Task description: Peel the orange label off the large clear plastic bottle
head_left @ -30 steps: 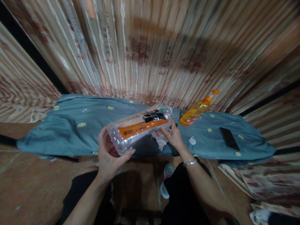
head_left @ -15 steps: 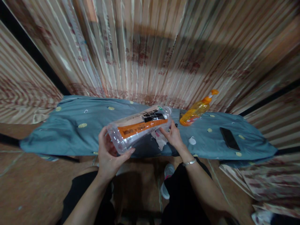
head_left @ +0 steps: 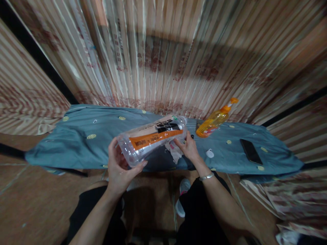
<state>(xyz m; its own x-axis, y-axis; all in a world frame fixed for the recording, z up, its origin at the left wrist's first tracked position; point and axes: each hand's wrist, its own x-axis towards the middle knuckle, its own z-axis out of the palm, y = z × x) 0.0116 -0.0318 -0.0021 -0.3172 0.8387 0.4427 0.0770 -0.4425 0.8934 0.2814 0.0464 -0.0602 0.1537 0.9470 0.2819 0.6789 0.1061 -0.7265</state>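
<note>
A clear plastic bottle (head_left: 153,137) with an orange and black label is held tilted above the cloth-covered table (head_left: 76,136), its right end higher. My left hand (head_left: 121,170) grips the bottle's lower left end, thumb underneath and fingers behind it. At the other end, my right hand (head_left: 188,146) is closed on the bottle near its right tip, with a silver bracelet on the wrist. Under the bottle, beside my right hand, lies a crumpled pale wrapper (head_left: 175,153) with pink marks.
An orange pump bottle (head_left: 213,122) leans at the back, right of the hands. A small white round item (head_left: 209,153) and a black phone (head_left: 250,151) lie farther front and right. A striped curtain (head_left: 163,61) hangs behind the table.
</note>
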